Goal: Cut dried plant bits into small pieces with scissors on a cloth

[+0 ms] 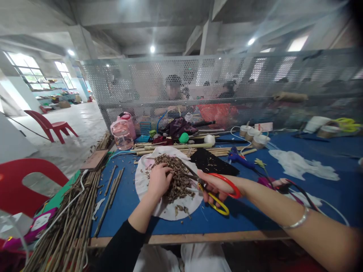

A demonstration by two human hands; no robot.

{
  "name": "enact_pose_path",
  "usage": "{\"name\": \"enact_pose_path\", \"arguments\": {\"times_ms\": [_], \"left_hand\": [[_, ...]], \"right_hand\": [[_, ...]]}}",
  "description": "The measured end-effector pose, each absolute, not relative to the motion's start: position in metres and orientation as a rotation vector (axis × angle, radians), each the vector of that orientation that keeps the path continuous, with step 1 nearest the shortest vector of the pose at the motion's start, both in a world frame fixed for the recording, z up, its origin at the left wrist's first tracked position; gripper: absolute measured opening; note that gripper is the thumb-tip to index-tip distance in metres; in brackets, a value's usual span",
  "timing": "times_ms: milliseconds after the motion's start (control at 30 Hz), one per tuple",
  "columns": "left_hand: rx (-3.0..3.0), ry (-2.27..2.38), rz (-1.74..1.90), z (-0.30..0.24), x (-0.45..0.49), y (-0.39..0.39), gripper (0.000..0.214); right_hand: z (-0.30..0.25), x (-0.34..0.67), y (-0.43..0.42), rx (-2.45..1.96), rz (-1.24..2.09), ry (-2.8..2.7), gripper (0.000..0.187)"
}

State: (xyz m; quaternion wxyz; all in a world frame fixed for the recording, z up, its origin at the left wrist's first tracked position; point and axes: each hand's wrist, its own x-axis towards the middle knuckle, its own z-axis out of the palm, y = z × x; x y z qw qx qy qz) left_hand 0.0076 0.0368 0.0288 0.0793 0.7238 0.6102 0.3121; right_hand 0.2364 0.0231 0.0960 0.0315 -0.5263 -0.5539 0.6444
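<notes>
A heap of brown, chopped dried plant pieces [178, 185] lies on a white round cloth [167, 213] in front of me. My left hand [160, 179] rests on the heap's left side, its fingers curled into the dried pieces. From the right, my right hand [214, 187] grips a pair of scissors [220, 206] with one red and one yellow handle loop. The dark blades point left over the heap and stand apart. Their tips are hard to make out against the brown pieces.
Thin sticks [112, 189] lie left on the blue table [119, 223], beside a long bundle of stalks [70, 215]. Behind the cloth are bamboo rods [170, 148], a pink clear bottle [123, 134] and a black sheet [214, 162]. A blue glue gun [241, 158] sits right. Beyond the perforated screen [141, 83] sits a person.
</notes>
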Motion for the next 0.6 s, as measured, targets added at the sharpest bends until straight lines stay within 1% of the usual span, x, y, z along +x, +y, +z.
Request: {"name": "enact_pose_path", "arguments": {"times_ms": [67,167,233,300,333,433,500,567,600], "left_hand": [[2.09,1.779,1.082,0.028,0.003,0.038,0.024],[1.981,1.819,1.262,0.028,0.003,0.032,0.05],[1.886,1.876,1.302,0.028,0.005,0.028,0.058],[1.803,1.918,1.328,0.027,0.007,0.026,0.053],[1.785,1.918,1.334,0.025,0.008,0.026,0.048],[1.807,1.845,1.296,0.018,0.01,0.027,0.023],[1.824,1.797,1.242,0.014,0.009,0.028,0.012],[1.829,1.782,1.201,0.011,0.008,0.028,0.012],[1.831,1.781,1.186,0.011,0.007,0.028,0.014]], "right_hand": [[0.097,0.236,0.023,-1.591,2.084,-1.712,0.073],[0.098,0.234,0.022,-1.549,2.202,-1.722,0.077],[0.098,0.229,0.023,-1.548,2.228,-1.717,0.077],[0.098,0.221,0.028,-1.566,2.234,-1.703,0.076],[0.098,0.216,0.032,-1.576,2.232,-1.698,0.076],[0.097,0.197,0.047,-1.597,2.253,-1.704,0.077],[0.093,0.185,0.058,-1.614,2.27,-1.718,0.08],[0.084,0.175,0.066,-1.65,2.23,-1.745,0.081],[0.079,0.172,0.068,-1.652,2.134,-1.803,0.08]]}}
